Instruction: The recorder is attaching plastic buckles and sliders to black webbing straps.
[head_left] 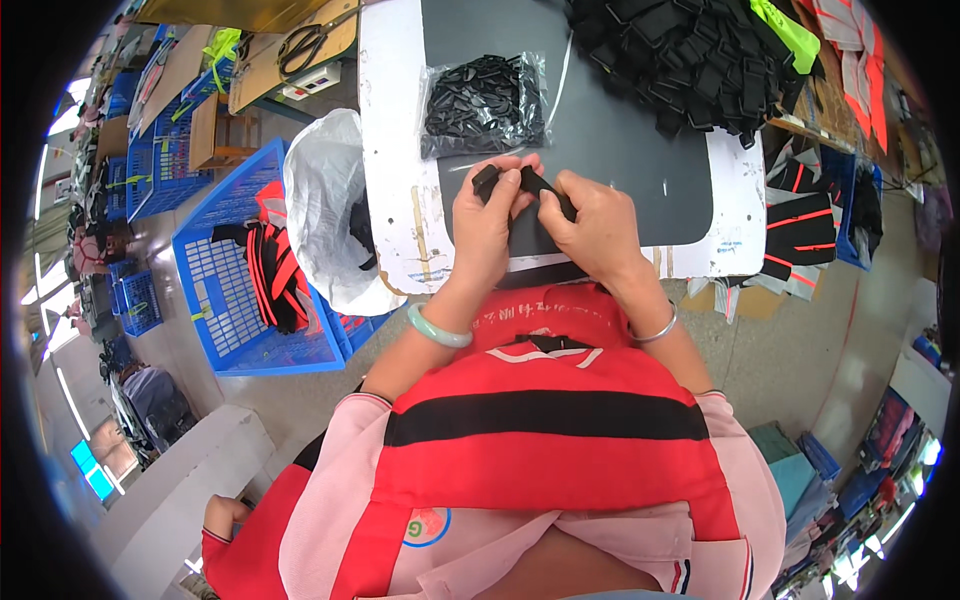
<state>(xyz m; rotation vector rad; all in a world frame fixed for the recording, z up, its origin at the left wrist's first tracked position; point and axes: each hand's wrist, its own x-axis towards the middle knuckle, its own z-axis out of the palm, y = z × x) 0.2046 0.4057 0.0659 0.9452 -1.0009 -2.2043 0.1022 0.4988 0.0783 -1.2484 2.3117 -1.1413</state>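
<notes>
Over the near part of the table, my left hand [486, 222] and my right hand [598, 226] are close together, both closed on a black webbing strap [540, 186]. The left fingers pinch one folded end, while the right fist grips the other stretch. Whether a small buckle sits between the left fingertips cannot be made out. Just beyond the hands lies a clear plastic bag [484, 108] full of small black plastic pieces. A big heap of black straps [690, 65], seemingly with buckles, covers the far right of the table.
The white table [400, 215] has a dark grey mat [640, 190]. At its left hang a white sack [330, 220] and a blue crate [215, 290] holding black and orange-red striped pieces. Scissors [302, 48] lie on a wooden table far left. Striped pieces [800, 225] are at the right.
</notes>
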